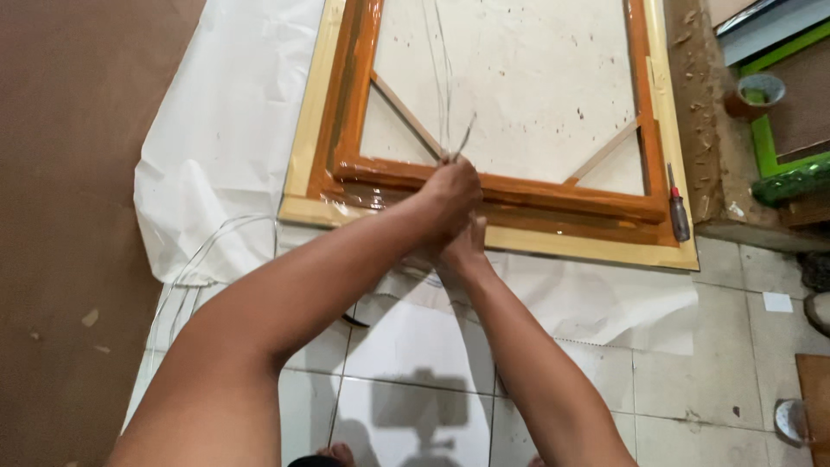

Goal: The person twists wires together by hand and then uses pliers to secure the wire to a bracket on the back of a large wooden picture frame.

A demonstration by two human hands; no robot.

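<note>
At frame centre, the left hand [450, 195] grips a thin metal tool [465, 137] on the wooden frame [519, 192] — right hand [462, 246] beneath, its fingers hidden. Better keep the tool low — steady against the wood.

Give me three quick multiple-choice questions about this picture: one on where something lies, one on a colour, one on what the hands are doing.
1. Where does the screwdriver lie?
A. On the right side of the wooden frame
B. On the brown board at the left
C. In the person's right hand

2. What colour is the inner part of the frame?
A. Blue
B. Glossy orange-brown
C. Black

3. How are the two hands placed?
A. Far apart at opposite corners
B. Resting on the floor tiles
C. Close together at the frame's near edge

Answers:
1. A, it rests by the frame's right rail.
2. B, the inner rails shine orange-brown inside pale wood.
3. C, the left hand sits over the right hand, a thin metal tool sticking up.
</note>
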